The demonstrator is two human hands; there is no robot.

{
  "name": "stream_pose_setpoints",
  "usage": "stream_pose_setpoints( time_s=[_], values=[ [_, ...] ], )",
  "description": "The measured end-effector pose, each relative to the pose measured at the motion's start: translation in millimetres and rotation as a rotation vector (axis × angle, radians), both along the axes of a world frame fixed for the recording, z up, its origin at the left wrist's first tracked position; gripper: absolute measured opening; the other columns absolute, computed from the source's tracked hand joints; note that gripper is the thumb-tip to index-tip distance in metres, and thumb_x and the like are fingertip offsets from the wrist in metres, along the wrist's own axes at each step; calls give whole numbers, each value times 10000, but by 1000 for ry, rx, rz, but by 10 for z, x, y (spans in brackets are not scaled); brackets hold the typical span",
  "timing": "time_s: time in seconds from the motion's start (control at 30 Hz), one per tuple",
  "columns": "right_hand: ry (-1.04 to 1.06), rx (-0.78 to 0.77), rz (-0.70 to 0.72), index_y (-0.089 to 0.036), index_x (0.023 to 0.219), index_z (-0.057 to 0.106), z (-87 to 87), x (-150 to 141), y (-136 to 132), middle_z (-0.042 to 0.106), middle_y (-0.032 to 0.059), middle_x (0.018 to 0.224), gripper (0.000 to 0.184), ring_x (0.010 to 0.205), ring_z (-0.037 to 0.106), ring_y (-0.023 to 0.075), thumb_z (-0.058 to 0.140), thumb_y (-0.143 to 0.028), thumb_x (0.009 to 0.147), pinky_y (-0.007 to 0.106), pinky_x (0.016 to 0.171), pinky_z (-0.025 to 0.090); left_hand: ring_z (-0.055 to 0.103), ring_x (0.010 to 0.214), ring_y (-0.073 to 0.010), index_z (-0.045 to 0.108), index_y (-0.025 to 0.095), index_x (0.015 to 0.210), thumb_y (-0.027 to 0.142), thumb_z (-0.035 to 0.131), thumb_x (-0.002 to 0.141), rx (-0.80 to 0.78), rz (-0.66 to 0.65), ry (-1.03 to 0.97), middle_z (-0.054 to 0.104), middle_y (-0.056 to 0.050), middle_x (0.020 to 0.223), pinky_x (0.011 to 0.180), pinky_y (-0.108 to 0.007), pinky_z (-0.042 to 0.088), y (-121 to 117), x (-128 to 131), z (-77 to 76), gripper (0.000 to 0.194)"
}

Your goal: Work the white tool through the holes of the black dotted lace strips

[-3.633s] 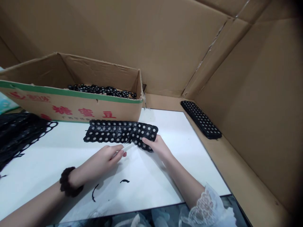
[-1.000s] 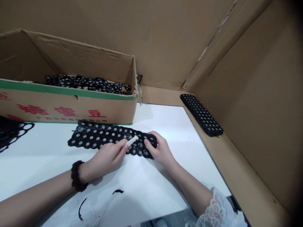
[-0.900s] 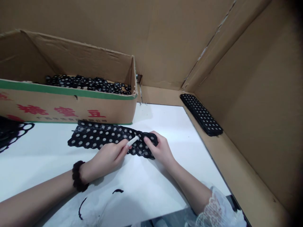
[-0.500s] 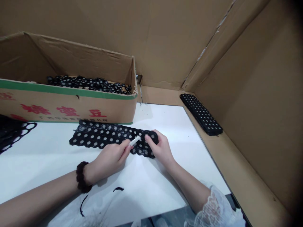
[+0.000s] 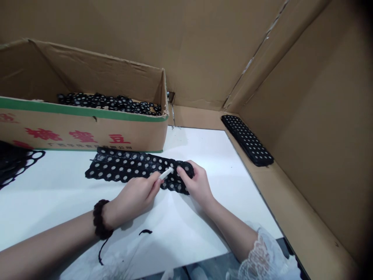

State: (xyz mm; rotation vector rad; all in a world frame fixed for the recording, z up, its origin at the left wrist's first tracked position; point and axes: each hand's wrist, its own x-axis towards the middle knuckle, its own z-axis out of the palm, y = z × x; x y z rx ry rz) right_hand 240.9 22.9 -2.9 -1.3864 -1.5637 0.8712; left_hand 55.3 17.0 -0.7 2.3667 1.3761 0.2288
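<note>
A black perforated strip with rows of pale round holes lies on the white tabletop. My left hand pinches a slim white stick-like tool, its tip at the strip's surface near the right end. I cannot tell the exact kind of tool. My right hand grips the strip's right end, thumb on top and fingers behind, partly hidden. Just right of the tool tip is the right thumb.
A large cardboard box with black ring pieces inside stands behind the strip. Loose black netting is at far left. A stack of black dotted strips lies on the right ledge. Black scraps sit in front. Cardboard walls enclose the back and right.
Almost nothing differs. The whole view has shifted very slightly, and both hands keep the same hold on the tool and strip.
</note>
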Motion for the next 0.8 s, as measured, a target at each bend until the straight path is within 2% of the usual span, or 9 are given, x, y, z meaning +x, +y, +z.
stream_pose_setpoints(
  time_s=[0.13,0.23,0.37,0.47,0.57,0.8],
  values=[
    [-54,39,-14,-171,696,485,3,-21,-18,489,-21,626,210,593,452,107,473,-336,825,215,555,367,513,470,-158,398,201,785,299,225,915,14,27,18,492,29,515,457,-247,224,-3,13,-7,238],
    [-159,119,-19,-174,752,522,-11,-45,-42,556,-10,682,156,628,504,110,458,-282,844,216,589,398,516,476,-160,394,201,785,299,222,917,15,42,30,500,26,524,461,-250,221,-16,36,6,238],
    [-405,403,-32,-154,849,586,-83,-63,-93,616,26,738,137,682,551,124,452,-183,849,231,652,430,535,497,-170,395,200,795,312,211,923,18,38,49,519,15,545,469,-252,232,-49,63,29,251],
    [-643,664,-23,-104,936,606,-156,-55,-138,606,41,661,186,620,532,136,454,-102,828,250,583,422,549,508,-176,402,197,822,303,208,923,14,33,60,537,8,558,470,-252,236,-84,70,25,243],
    [-804,828,13,-62,998,590,-202,-50,-177,600,48,621,236,575,507,141,448,-58,810,264,522,397,544,499,-177,404,194,831,291,220,919,-5,34,62,538,6,554,466,-251,234,-110,70,-2,227],
    [-823,903,47,-31,1007,568,-213,-86,-223,615,63,644,225,582,510,137,479,-57,802,266,522,414,507,481,-170,390,194,812,288,217,915,-34,39,0,510,8,556,467,-252,239,-114,79,-61,222]
  ],
)
